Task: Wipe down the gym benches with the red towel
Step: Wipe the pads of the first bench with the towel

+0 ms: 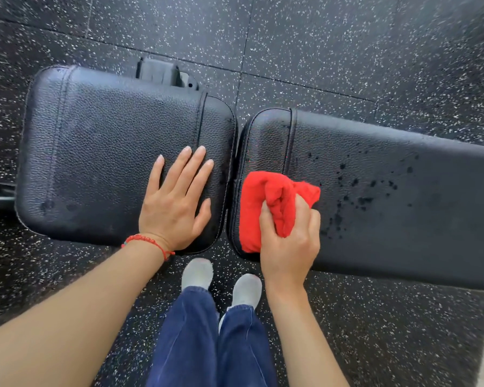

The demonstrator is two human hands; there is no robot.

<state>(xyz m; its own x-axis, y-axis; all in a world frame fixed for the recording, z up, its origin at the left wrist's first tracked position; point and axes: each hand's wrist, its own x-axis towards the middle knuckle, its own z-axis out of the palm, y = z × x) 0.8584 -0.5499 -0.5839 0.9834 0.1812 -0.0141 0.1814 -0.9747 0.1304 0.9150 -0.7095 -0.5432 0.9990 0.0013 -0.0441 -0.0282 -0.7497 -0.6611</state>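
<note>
Droplets (355,188), seemingly, on black bench pad (403,219)

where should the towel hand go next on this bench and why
Probably sweep the red towel rightward along the long pad. The right hand holds it bunched at that pad's near-left end, and dark wet droplets sit just to its right, unwiped. The left hand lies flat on the seat pad, seemingly bracing.

Black rubber floor tiles (347,46) flecked white, seams visible, evenly lit.
</note>
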